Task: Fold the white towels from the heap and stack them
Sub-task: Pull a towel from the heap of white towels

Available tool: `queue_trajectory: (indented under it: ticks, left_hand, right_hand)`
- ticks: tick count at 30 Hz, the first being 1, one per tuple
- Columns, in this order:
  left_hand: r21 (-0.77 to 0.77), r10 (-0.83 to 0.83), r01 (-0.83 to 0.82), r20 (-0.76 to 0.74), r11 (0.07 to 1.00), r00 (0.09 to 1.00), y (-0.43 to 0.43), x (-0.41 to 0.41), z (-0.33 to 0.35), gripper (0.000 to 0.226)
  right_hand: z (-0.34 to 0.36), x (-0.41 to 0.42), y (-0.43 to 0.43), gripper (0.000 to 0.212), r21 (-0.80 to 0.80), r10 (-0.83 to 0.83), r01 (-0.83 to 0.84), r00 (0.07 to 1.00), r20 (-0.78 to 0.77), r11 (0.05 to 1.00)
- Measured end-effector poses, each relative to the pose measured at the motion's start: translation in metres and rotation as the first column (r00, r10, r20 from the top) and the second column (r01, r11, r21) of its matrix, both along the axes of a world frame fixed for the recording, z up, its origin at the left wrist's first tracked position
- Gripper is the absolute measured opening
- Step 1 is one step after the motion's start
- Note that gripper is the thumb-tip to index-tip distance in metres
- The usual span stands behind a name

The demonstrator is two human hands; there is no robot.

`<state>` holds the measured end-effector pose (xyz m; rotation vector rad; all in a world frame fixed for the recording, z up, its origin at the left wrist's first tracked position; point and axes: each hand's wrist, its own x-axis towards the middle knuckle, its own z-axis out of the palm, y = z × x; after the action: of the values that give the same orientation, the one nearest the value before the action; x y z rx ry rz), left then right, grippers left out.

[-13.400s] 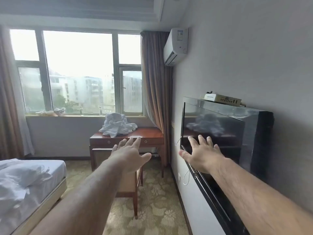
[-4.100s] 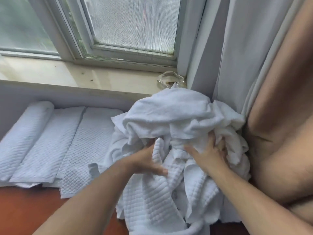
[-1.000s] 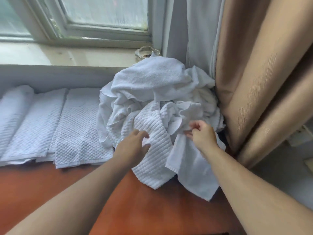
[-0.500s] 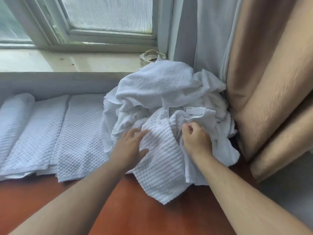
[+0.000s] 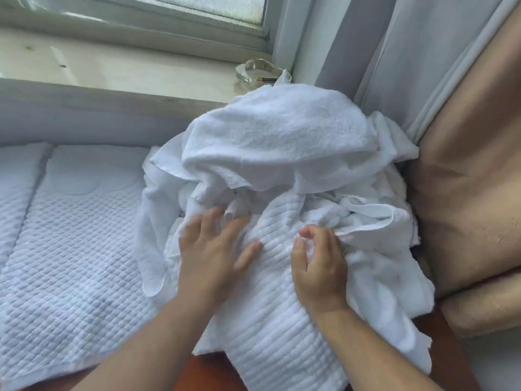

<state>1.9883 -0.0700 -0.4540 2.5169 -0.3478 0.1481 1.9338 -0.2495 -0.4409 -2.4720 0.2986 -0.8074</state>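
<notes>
Under the left hand (image 5: 214, 258), which lay flat with fingers spread, a ribbed towel (image 5: 270, 320) hung from the heap (image 5: 282, 142). Just right of it, the right hand (image 5: 318, 266) had its fingers curled, pinching a fold of the heap, which rose just beyond both hands. Left of them, quilted towels (image 5: 70, 235) lay flat on the tabletop (image 5: 205, 371).

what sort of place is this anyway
Probably a hotel or guest room, though that is a guess. A heap of white towels lies on a wooden desk under a window sill, beside matching quilted towels laid flat, with a glass ashtray on the sill and heavy tan curtains alongside.
</notes>
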Motion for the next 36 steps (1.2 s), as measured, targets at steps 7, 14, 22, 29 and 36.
queue_trajectory:
  ticks: [7, 14, 22, 29, 36]
  left_hand:
    - [-0.137, 0.115, -0.083, 0.253, 0.987, 0.961, -0.006, 0.006, -0.055, 0.037]
    - [-0.212, 0.144, -0.09, 0.255, 0.973, 0.956, -0.005, 0.004, -0.06, 0.041]
    - [-0.161, 0.083, -0.042, 0.254, 0.986, 0.964, 0.002, -0.011, -0.05, 0.053]
    - [-0.23, 0.002, 0.108, 0.432, 0.967, 0.902, 0.03, -0.06, -0.027, 0.038]
    - [-0.435, 0.011, 0.093, 0.231, 0.895, 0.973, 0.119, -0.17, -0.045, 0.031]
  right_hand:
    - [-0.032, 0.006, -0.009, 0.017, -0.076, 0.085, -0.069, 0.967, 0.241, 0.995]
    - [-0.032, -0.001, -0.007, 0.02, -0.019, 0.115, -0.115, 0.948, 0.298, 0.993]
    - [-0.026, -0.015, 0.004, 0.052, 0.122, 0.057, -0.097, 0.954, 0.294, 0.988]
    - [-0.006, -0.048, 0.019, 0.023, -0.044, 0.056, -0.041, 0.895, 0.442, 0.998]
    - [-0.028, -0.153, 0.103, 0.013, 0.191, 0.218, -0.269, 0.943, 0.251, 0.944]
